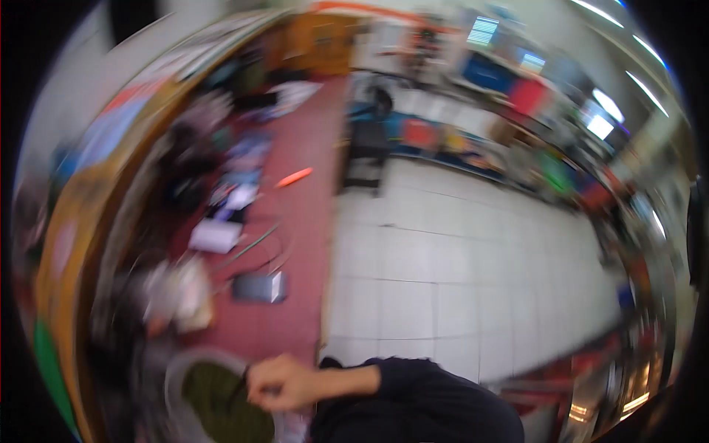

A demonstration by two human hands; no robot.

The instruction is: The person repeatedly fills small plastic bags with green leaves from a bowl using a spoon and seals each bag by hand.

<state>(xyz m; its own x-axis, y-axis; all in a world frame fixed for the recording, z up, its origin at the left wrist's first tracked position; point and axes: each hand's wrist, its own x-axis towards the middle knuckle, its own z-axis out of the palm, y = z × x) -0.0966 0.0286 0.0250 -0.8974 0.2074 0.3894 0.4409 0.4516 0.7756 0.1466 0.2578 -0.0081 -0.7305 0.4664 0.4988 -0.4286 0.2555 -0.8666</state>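
One bare hand (pixel 279 382) shows at the bottom, reaching left from a dark sleeve (pixel 428 399). Its fingers are curled together over the right edge of a pale round container (pixel 176 384) that holds something dark green (pixel 221 402). What the fingers hold, if anything, is too blurred to tell. The arm comes from the right side of the body, so I take it as my right hand. My left hand is out of the frame.
A red work surface (pixel 295 244) carries a dark box-like device (pixel 257 288), cables, papers (pixel 216 235) and an orange object (pixel 294 177). A dark stool or chair (pixel 365 151) stands on white floor tiles (pixel 458 258). Loaded shelves line the back.
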